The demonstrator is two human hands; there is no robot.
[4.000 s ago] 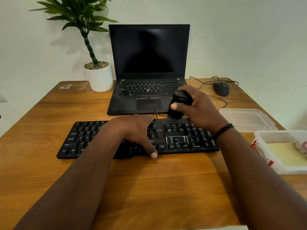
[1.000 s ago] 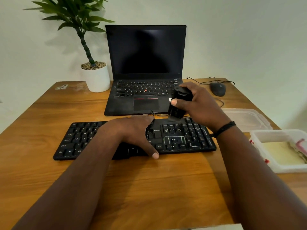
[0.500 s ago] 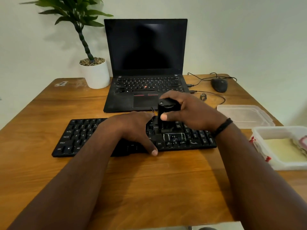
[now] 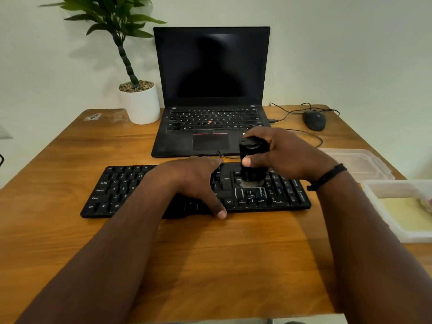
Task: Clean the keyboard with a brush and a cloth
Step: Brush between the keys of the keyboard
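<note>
Right hand (image 4: 285,157) is wrapping closed around a stubby black brush (image 4: 253,160), thumb across the front, bristles pointing down and touching the keys just above the arrow cluster. Left hand (image 4: 198,181) is lying flat and spread on the middle of the keyboard (image 4: 121,190), gripping nothing, thumb hooking over the front edge to pin it down.

Looks like the brushing step is in hand, working the right-hand block. Next move probably calls for short strokes along the key rows, keeping the board pinned, then swapping to the cloth; can't tell if the yellowish thing in the tub (image 4: 383,190) at right is that cloth.

Keyboard is sitting square on the wooden table (image 4: 222,265), in front of the laptop (image 4: 211,90). Black keys, pale dusty residue outlining the arrow keys.
</note>
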